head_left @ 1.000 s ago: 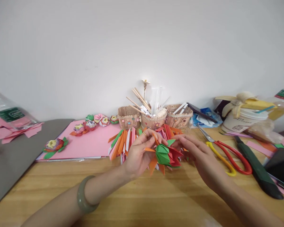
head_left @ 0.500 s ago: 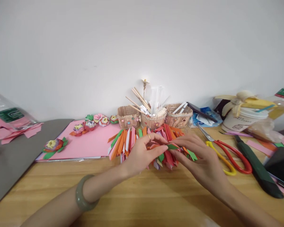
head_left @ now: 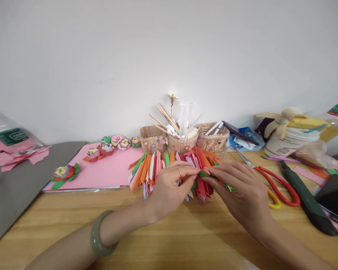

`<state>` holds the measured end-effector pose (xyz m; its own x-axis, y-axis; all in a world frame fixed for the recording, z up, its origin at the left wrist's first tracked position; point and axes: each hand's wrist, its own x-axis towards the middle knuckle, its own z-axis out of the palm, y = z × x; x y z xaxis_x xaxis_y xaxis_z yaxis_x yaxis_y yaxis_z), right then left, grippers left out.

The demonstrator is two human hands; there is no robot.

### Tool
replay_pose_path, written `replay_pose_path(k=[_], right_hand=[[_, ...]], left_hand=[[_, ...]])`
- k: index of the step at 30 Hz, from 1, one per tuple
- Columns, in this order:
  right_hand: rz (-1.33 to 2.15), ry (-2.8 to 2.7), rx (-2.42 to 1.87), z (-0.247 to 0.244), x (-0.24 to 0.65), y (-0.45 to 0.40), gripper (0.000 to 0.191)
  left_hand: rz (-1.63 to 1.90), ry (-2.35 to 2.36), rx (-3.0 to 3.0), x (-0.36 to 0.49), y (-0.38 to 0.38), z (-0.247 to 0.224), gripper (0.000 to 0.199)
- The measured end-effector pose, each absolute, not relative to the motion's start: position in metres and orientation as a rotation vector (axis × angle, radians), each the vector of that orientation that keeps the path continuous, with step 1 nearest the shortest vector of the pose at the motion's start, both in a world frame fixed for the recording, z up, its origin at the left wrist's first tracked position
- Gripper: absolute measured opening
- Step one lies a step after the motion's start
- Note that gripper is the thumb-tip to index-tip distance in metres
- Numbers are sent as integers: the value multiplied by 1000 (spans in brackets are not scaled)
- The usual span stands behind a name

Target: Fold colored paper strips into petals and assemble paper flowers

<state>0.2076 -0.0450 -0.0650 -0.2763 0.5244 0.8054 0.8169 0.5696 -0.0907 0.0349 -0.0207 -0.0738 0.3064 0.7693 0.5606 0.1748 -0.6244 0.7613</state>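
Note:
Fingertips of my left hand (head_left: pixel 170 187) and my right hand (head_left: pixel 240 189) meet above the table's middle, pinching a small green piece of folded paper (head_left: pixel 204 173) with a bit of orange on it. My left hand wears a ring, and a jade-green bangle (head_left: pixel 97 234) circles that wrist. Behind and below both hands lies a pile of folded paper strips (head_left: pixel 145 168) in orange, red, pink, green and white, partly hidden by the fingers. Finished paper flowers (head_left: pixel 64 175) rest to the left, several of them on a pink paper sheet (head_left: pixel 112 168).
Three woven baskets (head_left: pixel 153 139) stand along the wall, holding sticks and cotton swabs. Right of my hands lie red-and-yellow scissors (head_left: pixel 281 185), a dark green cutter-like tool (head_left: pixel 308 202) and a phone (head_left: pixel 335 197). A lidded cup (head_left: pixel 288 140) carries a peeled banana. A plastic bottle (head_left: pixel 14 131) lies far left.
The fingers of my left hand have straightened and closed in on the green paper. My right hand has shifted slightly, now covering part of the scissors' yellow handle.

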Motion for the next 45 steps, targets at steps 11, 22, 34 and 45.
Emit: replay_pose_path(k=[11, 22, 34, 45], right_hand=[[-699, -2032, -1023, -65, 209, -51, 12], [-865, -2109, -974, -66, 212, -57, 18], [643, -1959, -881, -56, 211, -47, 6], [1033, -1806, -1079, -54, 211, -47, 17]], left_hand=[[1327, 815, 2088, 35, -21, -73, 8], [1327, 766, 2147, 33, -19, -74, 10], [746, 565, 1436, 28, -13, -58, 19], [680, 565, 1329, 28, -13, -55, 16]])
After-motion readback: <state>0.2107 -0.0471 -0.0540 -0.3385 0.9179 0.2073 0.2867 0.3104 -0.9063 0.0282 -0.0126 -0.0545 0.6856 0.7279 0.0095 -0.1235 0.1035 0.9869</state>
